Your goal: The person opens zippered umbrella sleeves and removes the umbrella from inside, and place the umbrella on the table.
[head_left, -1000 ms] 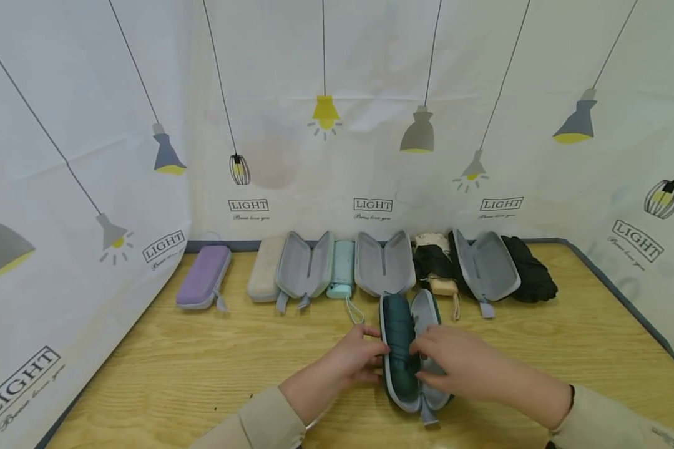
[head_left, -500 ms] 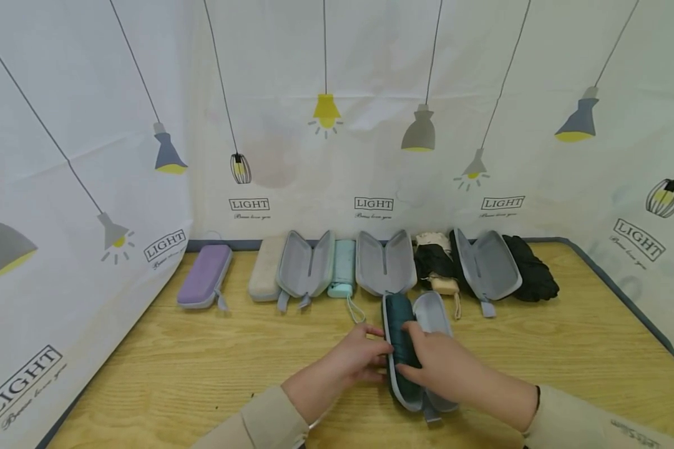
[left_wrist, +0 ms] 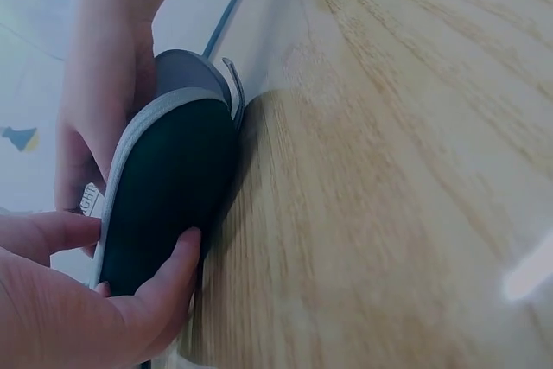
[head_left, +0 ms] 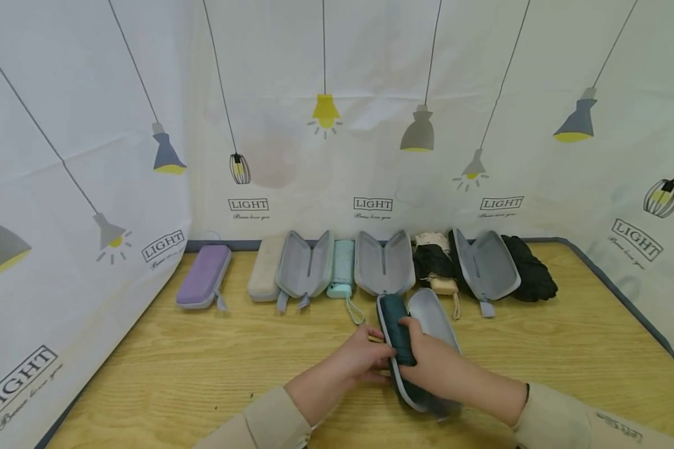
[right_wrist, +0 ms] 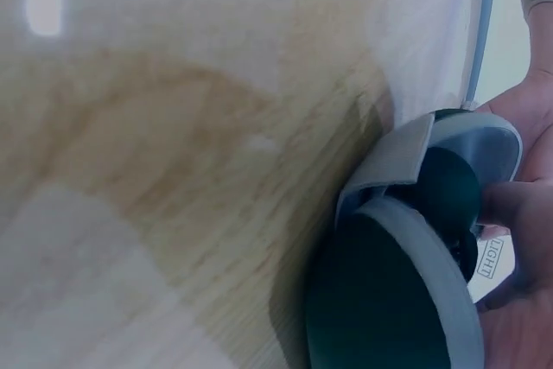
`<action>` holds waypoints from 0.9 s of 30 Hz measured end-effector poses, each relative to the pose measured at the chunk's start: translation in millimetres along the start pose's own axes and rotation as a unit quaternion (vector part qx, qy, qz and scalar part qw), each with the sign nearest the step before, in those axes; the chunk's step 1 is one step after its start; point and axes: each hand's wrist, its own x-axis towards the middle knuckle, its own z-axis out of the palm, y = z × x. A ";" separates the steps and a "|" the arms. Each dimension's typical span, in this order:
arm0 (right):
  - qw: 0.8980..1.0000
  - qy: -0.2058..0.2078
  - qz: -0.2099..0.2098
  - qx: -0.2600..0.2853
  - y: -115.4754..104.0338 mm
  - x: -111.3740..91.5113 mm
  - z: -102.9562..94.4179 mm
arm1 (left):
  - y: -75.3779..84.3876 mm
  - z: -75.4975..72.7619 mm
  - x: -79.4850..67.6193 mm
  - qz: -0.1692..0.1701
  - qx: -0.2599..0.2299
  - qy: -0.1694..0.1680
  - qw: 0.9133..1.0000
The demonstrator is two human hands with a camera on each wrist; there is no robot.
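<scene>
A dark green folded umbrella lies in the left half of an open, grey-lined zip case with a dark green outside. My left hand holds the case's left half; in the left wrist view its thumb and fingers lie on the green shell and its rim. My right hand grips the umbrella from the right, covering its middle and part of the case. In the right wrist view the umbrella's near end shows between the two case halves, with right-hand fingers against it.
Along the back edge of the wooden table stand a closed purple case, a beige case, several open grey-lined cases, a mint umbrella, a beige-and-black bundle and black folded fabric.
My right hand has moved left and forward, from the umbrella's right side to over its middle. The case has tilted slightly, its top leaning left. The left hand stays at the case's left side.
</scene>
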 end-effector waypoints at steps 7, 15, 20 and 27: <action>0.998 -0.020 0.011 0.051 4.4 -6.8 -2.8 | -2.6 -0.5 -0.5 -0.013 0.001 0.002 1.000; 0.991 -0.053 -0.022 0.121 13.9 -26.6 -20.2 | -6.0 1.5 -0.9 -0.008 -0.014 0.008 1.000; 0.992 -0.031 -0.046 0.117 14.8 -34.2 -32.2 | -6.1 3.8 -1.5 -0.005 -0.004 0.024 1.000; 0.986 0.004 -0.078 0.149 15.1 -46.9 -51.4 | -4.7 5.5 -2.3 -0.003 -0.005 0.030 1.000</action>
